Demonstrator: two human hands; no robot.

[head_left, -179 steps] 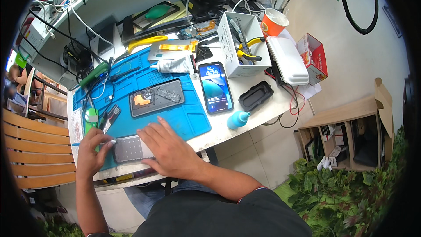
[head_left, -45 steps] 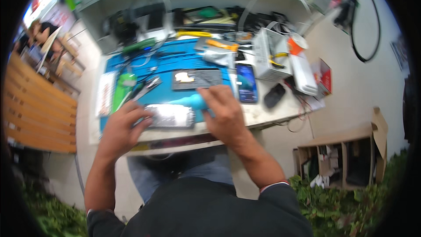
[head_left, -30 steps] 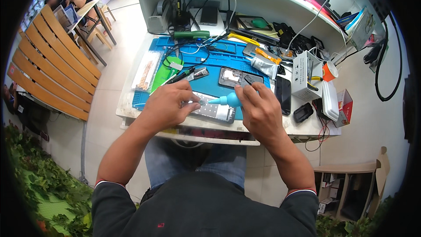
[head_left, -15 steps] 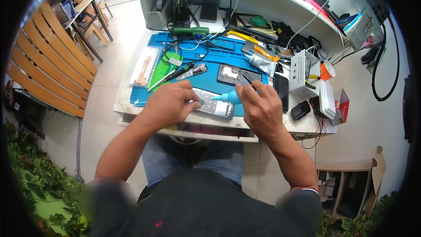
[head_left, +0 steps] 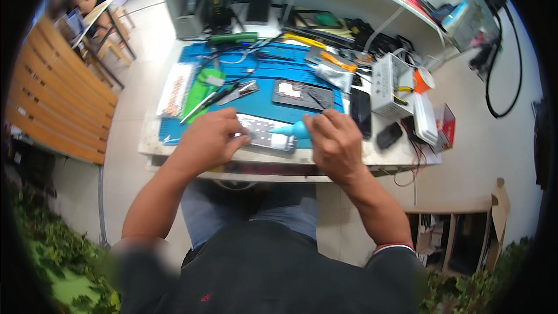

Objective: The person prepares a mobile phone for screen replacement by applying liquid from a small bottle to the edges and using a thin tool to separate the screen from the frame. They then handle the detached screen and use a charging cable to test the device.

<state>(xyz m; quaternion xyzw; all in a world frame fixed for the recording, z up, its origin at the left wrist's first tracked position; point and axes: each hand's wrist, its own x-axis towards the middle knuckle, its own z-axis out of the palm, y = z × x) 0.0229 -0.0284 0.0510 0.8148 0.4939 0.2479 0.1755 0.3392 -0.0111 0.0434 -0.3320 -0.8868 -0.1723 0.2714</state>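
A silvery-grey phone frame or screen panel (head_left: pixel 264 132) lies near the front edge of the blue work mat (head_left: pixel 256 100). My left hand (head_left: pixel 210 139) is closed at its left end, thumb and forefinger gripping the edge and hiding it. In my right hand (head_left: pixel 336 142) is a light-blue squeeze bottle (head_left: pixel 299 131) with a pointed nozzle. It is tilted to the left, its tip over the panel; blur hides whether they touch. Behind the panel lies an opened phone (head_left: pixel 302 95) with dark tweezers or a similar thin tool on it.
A pen-like tool (head_left: pixel 203 106) rests on a green sheet (head_left: pixel 200 84) at left, beside a clear bag (head_left: pixel 176 90). To the right are a white tube (head_left: pixel 332 75), a dark phone (head_left: pixel 361 113), a white box (head_left: pixel 390 90) and a black item (head_left: pixel 389 135). A wooden chair stands far left.
The whole view has shifted, so the bench sits further left and slightly higher, and it is blurrier. Both hands keep their grips; the bottle stays over the panel with little visible change.
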